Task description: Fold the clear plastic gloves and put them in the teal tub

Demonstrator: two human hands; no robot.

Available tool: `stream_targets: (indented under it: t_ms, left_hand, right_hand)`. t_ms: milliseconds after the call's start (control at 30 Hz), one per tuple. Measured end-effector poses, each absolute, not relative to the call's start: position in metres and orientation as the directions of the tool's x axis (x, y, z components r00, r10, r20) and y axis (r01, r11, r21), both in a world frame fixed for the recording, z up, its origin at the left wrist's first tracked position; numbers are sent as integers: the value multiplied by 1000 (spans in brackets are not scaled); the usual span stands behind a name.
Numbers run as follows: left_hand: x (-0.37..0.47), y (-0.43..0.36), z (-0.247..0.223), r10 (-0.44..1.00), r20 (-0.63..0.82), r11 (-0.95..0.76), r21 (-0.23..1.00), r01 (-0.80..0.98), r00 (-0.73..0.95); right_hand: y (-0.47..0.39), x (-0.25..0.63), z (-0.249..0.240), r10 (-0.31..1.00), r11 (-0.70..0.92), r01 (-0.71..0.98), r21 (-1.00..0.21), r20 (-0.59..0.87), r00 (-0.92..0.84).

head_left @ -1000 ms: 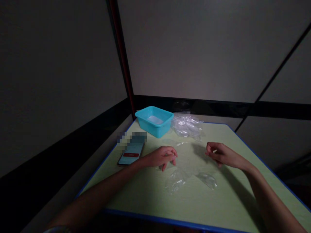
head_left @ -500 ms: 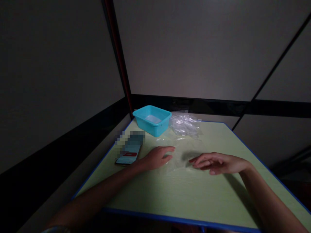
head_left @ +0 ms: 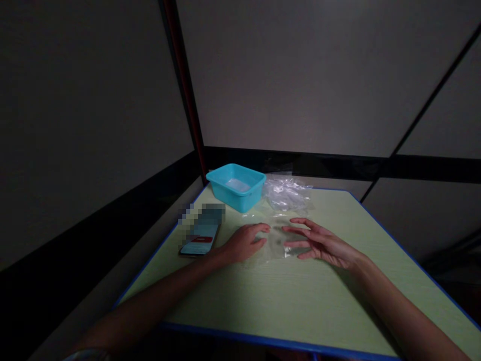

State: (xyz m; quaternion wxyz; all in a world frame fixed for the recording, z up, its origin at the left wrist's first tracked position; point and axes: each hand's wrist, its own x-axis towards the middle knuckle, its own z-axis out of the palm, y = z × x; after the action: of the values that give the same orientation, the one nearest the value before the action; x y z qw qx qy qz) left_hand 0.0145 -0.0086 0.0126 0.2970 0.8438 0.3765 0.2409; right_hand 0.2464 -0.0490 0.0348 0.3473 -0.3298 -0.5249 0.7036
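Note:
A clear plastic bag (head_left: 276, 245) lies flat on the table between my hands, its edges hard to make out. My left hand (head_left: 246, 243) rests on the bag's left side, thumb and fingers apart in a loose curve with nothing visible between them. Over the right side of the bag, my right hand (head_left: 319, 243) has its fingers spread and pointing left. It holds nothing; whether its fingertips touch the plastic I cannot tell.
A turquoise plastic basin (head_left: 242, 200) stands at the back left of the table (head_left: 263, 301), with a white patch inside. Beside it is a heap of crumpled clear plastic bags (head_left: 287, 193). A phone (head_left: 201, 243), partly pixelated, lies left of my left hand. Walls enclose the table's left and back.
My right hand has moved slightly left and its fingers have spread apart, turning from a loosely closed pose. My left hand stays almost in place on the bag.

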Motion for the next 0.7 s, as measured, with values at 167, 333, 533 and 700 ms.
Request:
stream_targets:
  t_ms: [167,333,533,700]
  left_hand:
    - [15,-13,16,779,223,-568,649,507,586]
    - [15,-25,21,683,361,-716,502,485,635]
    - [21,-37,22,428,340,-891,311,329,838]
    - [28,-41,20,356,201,-915,271,298,912]
  right_hand:
    - [-42,239,27,892,-175,-233,-957,-53,-450]
    - [-38,244,29,954,121,-87,-989,141,-266]
    - [-38,274,41,922,363,362,-859,274,-274]
    - [-39,276,43,922,334,367,-868,219,-320]
